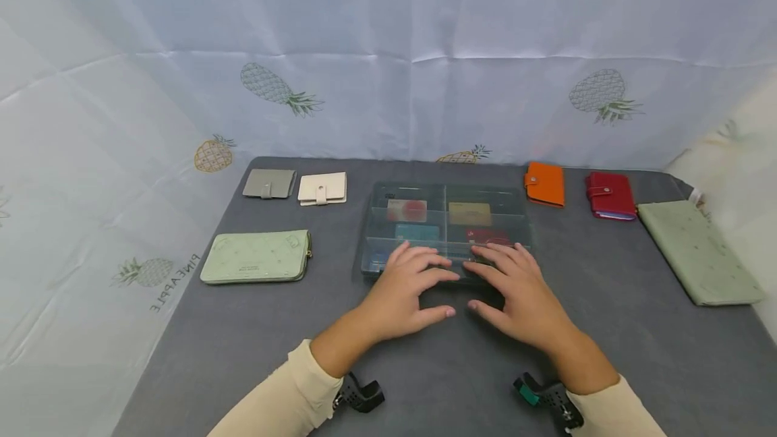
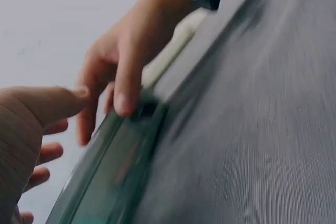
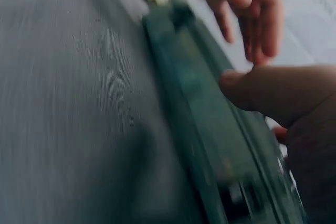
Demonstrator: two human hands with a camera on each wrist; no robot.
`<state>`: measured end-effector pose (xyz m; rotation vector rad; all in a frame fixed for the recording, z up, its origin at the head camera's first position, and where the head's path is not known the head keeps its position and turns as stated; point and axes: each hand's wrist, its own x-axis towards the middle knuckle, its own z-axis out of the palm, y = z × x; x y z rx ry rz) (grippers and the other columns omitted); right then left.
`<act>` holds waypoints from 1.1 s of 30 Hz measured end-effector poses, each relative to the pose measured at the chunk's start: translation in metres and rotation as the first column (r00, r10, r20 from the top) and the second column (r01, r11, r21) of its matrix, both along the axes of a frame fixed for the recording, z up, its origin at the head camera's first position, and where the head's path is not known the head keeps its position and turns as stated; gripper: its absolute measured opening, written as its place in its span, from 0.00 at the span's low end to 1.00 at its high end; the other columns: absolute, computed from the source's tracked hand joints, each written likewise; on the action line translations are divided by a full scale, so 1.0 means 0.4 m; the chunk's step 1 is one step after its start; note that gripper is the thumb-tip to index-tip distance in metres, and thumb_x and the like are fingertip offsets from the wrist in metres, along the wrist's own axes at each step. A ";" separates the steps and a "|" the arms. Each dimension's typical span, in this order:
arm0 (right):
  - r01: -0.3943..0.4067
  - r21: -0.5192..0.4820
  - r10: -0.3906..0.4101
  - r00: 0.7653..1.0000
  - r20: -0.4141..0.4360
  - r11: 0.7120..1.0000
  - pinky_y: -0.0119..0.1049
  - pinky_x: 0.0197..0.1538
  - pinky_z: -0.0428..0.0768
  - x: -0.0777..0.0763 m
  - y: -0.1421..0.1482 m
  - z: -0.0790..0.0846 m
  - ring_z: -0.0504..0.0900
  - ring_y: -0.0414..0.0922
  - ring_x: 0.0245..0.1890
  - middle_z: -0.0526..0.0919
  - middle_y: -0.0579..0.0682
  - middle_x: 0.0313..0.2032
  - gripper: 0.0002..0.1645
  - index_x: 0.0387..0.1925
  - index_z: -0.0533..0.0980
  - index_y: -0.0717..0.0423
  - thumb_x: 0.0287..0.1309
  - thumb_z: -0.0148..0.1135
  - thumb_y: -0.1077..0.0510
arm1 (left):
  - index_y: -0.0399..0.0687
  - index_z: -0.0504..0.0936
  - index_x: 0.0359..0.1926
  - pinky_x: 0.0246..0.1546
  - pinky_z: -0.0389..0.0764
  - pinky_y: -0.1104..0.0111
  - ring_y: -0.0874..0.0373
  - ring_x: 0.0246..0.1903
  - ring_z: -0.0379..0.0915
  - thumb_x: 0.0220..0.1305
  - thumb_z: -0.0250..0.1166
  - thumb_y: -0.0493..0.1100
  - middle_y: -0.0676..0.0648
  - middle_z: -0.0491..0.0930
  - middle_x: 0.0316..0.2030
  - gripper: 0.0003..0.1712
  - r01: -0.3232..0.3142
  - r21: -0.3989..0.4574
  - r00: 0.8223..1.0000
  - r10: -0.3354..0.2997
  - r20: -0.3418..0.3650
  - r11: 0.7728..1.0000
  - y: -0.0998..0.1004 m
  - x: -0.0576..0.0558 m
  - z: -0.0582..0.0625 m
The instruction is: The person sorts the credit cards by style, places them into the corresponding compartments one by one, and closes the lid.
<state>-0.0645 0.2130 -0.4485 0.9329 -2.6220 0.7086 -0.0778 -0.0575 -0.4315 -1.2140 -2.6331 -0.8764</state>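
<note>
A flat, see-through dark green compartment box (image 1: 413, 191) lies mid-table with its lid down. Inside show a white-and-red card (image 1: 407, 210), a gold card (image 1: 469, 213), a blue card (image 1: 417, 232) and a dark red card (image 1: 487, 237). My left hand (image 1: 405, 294) is over the box's front left part, fingers spread and loosely bent, thumb pointing inward. Mirroring it, my right hand (image 1: 516, 294) hovers at the front right part with fingertips over the lid. Both hands hold nothing. In the left wrist view, the box's front side (image 2: 107, 182) runs below the hands.
Back left lie a grey card wallet (image 1: 270, 183) and a cream one (image 1: 322, 189), with a light green long wallet (image 1: 256, 257) nearer. On the right are an orange wallet (image 1: 544, 184), a red wallet (image 1: 611, 195) and a larger green pouch (image 1: 701, 252). A pineapple-print curtain (image 1: 376, 106) hangs behind.
</note>
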 end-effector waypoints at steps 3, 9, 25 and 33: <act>-0.022 -0.019 0.022 1.000 -0.008 1.000 0.80 0.68 0.56 0.001 0.058 -0.002 0.69 0.64 0.71 0.75 0.58 0.72 0.43 0.67 0.81 0.52 0.48 0.86 0.52 | 0.59 0.86 0.63 0.77 0.57 0.42 0.54 0.70 0.69 0.66 0.77 0.60 0.53 0.79 0.65 0.28 0.014 -0.057 1.000 -0.015 -0.018 0.998 0.064 0.000 0.010; -0.046 -0.110 0.051 0.998 0.040 0.993 0.45 0.81 0.54 0.000 0.121 -0.026 0.66 0.63 0.75 0.74 0.58 0.73 0.40 0.68 0.80 0.52 0.56 0.84 0.48 | 0.61 0.85 0.65 0.74 0.64 0.54 0.58 0.66 0.72 0.68 0.74 0.61 0.56 0.80 0.63 0.28 0.033 -0.206 0.993 -0.056 -0.107 0.978 0.160 -0.029 0.010; -0.018 -0.201 0.027 0.999 0.043 0.980 0.32 0.78 0.48 -0.014 0.129 -0.086 0.66 0.67 0.72 0.75 0.58 0.71 0.45 0.64 0.80 0.52 0.41 0.85 0.70 | 0.64 0.86 0.60 0.80 0.53 0.45 0.58 0.62 0.73 0.58 0.84 0.53 0.57 0.78 0.56 0.29 0.004 -0.186 0.997 -0.018 -0.070 0.982 0.203 -0.047 -0.040; 0.024 -0.264 0.007 0.993 0.118 0.964 0.31 0.75 0.53 -0.013 0.155 -0.076 0.68 0.61 0.72 0.78 0.54 0.70 0.41 0.63 0.83 0.48 0.44 0.85 0.68 | 0.63 0.88 0.56 0.80 0.53 0.48 0.58 0.64 0.72 0.61 0.82 0.55 0.57 0.79 0.56 0.23 -0.042 -0.133 0.998 0.036 -0.048 0.990 0.229 -0.047 -0.037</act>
